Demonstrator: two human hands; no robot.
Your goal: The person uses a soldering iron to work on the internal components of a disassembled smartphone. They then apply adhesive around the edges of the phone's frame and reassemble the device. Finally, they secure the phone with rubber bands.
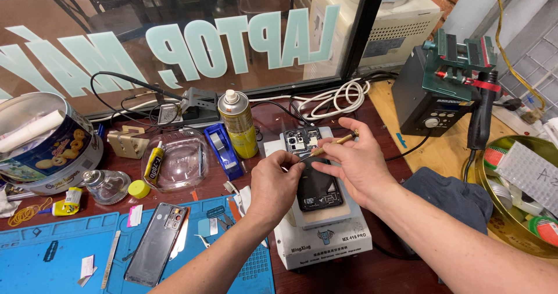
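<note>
Right hand (354, 163) pinches a brass-handled tool (332, 142), tip on the opened phone (314, 175). Left hand (274, 183) fingers closed at the phone's left edge, atop the white heating pad (325, 241).

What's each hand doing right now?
Left hand: fingers pinched on the opened phone's edge.
Right hand: closed on a brass-handled tool.

Opened phone's (314, 180) lower left beneath the hands' fingers (285, 163).
</note>
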